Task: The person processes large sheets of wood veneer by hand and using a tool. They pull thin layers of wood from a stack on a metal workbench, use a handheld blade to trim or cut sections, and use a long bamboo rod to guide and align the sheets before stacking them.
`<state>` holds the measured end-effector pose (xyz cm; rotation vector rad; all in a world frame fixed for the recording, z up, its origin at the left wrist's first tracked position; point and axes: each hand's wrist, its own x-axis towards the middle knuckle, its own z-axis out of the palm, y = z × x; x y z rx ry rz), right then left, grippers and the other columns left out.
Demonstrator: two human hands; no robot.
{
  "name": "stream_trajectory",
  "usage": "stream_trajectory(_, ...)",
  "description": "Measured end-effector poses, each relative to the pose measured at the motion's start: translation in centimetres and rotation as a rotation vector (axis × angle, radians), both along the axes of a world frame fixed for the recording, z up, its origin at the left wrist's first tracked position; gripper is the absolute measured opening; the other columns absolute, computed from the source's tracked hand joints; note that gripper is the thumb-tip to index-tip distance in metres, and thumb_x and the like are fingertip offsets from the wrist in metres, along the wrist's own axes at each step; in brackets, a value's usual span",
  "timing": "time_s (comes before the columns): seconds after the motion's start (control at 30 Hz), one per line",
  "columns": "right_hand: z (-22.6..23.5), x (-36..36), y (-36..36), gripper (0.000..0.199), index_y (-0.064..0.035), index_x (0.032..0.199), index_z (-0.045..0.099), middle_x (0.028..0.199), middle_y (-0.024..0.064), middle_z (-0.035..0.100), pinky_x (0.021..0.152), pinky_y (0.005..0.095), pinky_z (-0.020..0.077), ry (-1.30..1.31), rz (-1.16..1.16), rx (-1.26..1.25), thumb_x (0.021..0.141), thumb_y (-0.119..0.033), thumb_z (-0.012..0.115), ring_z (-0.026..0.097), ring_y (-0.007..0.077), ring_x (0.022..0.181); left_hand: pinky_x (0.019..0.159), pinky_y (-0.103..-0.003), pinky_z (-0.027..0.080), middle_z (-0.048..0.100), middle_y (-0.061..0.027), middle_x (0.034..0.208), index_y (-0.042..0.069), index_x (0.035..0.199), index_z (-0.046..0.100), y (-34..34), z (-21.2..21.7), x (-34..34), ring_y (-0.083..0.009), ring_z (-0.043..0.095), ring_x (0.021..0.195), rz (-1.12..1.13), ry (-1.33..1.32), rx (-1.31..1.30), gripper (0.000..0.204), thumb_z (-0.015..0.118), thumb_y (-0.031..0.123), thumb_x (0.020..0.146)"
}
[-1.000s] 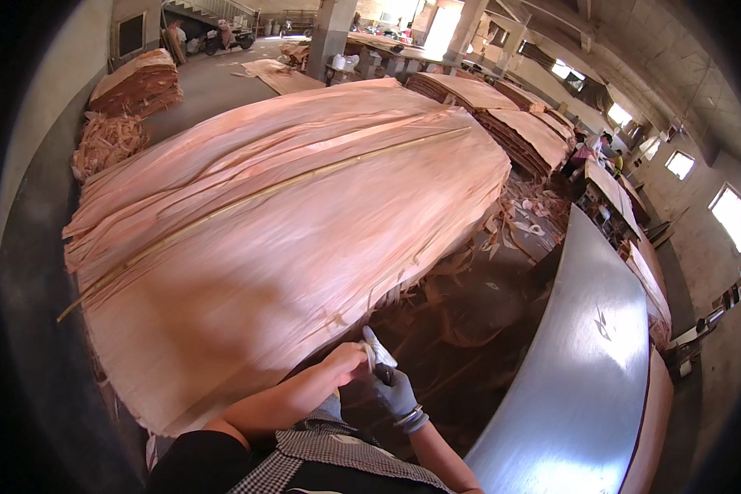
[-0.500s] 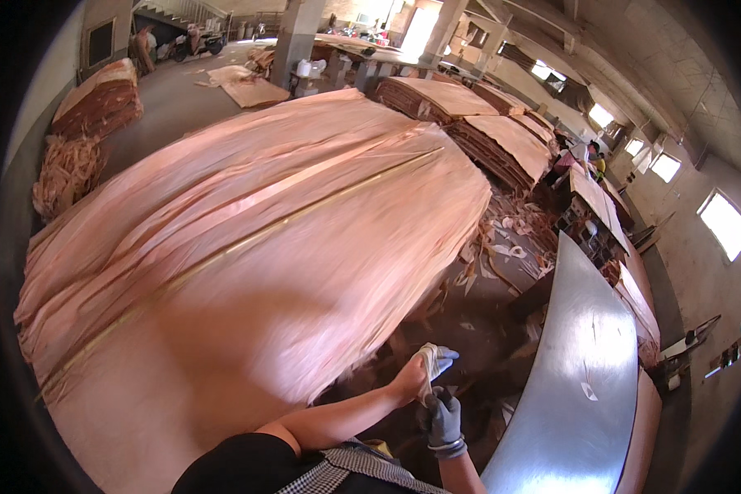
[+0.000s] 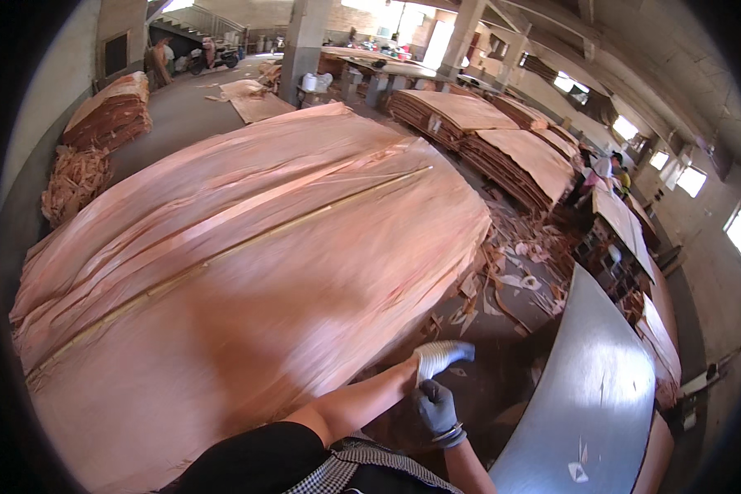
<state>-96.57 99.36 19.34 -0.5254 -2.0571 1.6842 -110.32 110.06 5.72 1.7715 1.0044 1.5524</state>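
Observation:
A white knit glove with grey-blue fingertips (image 3: 440,356) covers my left hand (image 3: 451,354), which reaches in from the left with its fingers stretched out to the right. My right hand (image 3: 436,408), in a dark grey glove with a pale cuff, is just below it. Its fingers are closed on the cuff of the left glove near the wrist. Beside both hands lies a large stack of thin reddish wood veneer sheets (image 3: 321,280), with a long, thin, yellowish stick (image 3: 247,240) across its top.
On the right stands a smooth, shiny metal-topped table (image 3: 572,395) with small scraps on it. Veneer scraps (image 3: 519,267) litter the floor between. More veneer stacks (image 3: 514,160) stand farther back, near a concrete pillar (image 3: 303,53). A person (image 3: 605,169) is at the far right.
The left glove, bunched around the fingers before, has been drawn farther over my left hand toward the wrist. My right hand has moved slightly with its cuff. The view has shifted a little.

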Motion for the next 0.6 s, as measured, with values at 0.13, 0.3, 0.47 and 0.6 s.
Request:
stream_trajectory(0.13,2.7,-3.6,9.2,0.003,-0.0038,0.079,0.052,0.062,-0.0053,0.044,0.047,0.0192,0.0322,-0.025,0.101,-0.05,0.082,-0.004,0.051,0.039,0.0026,0.054,0.099,-0.032,0.036,0.052,-0.0098,0.121,0.002,0.123,0.047,4.5,6.3,-4.2,-0.021,0.047,0.114,-0.033,-0.678,-0.216,0.036,0.047,0.007,0.088)
stream_trajectory(0.3,3.6,-9.5,18.0,0.004,-0.0049,0.082,0.054,0.059,-0.0039,0.048,0.042,0.0175,0.034,-0.07,0.255,-0.354,0.085,-0.008,0.053,0.042,0.0026,0.047,0.088,-0.03,0.043,0.06,-0.0111,0.106,0.002,0.113,0.054,7.0,13.2,-7.3,-0.0188,0.056,0.099,0.159,-0.601,0.042,0.027,0.047,0.013,0.089)
stream_trajectory(0.47,3.7,-15.8,27.3,0.008,-0.0033,0.077,0.053,0.06,-0.0028,0.046,0.048,0.0199,0.035,-0.138,0.373,-0.068,0.085,-0.007,0.053,0.04,0.0033,0.055,0.069,-0.031,0.05,0.065,-0.013,0.085,0.006,0.097,0.062,20.7,4.2,-14.3,-0.0179,0.062,0.076,0.547,-0.085,-0.331,0.028,0.044,0.027,0.092)
stream_trajectory(0.6,4.0,-19.7,33.9,0.014,-0.0007,0.073,0.051,0.06,-0.0016,0.045,0.05,0.0218,0.0346,-0.253,0.434,0.004,0.085,-0.008,0.054,0.039,0.0043,0.058,0.076,-0.035,0.048,0.061,-0.0162,0.105,0.009,0.099,0.06,25.5,7.5,-18.8,-0.0267,0.06,0.091,0.684,0.323,-0.279,0.031,0.043,0.033,0.09)
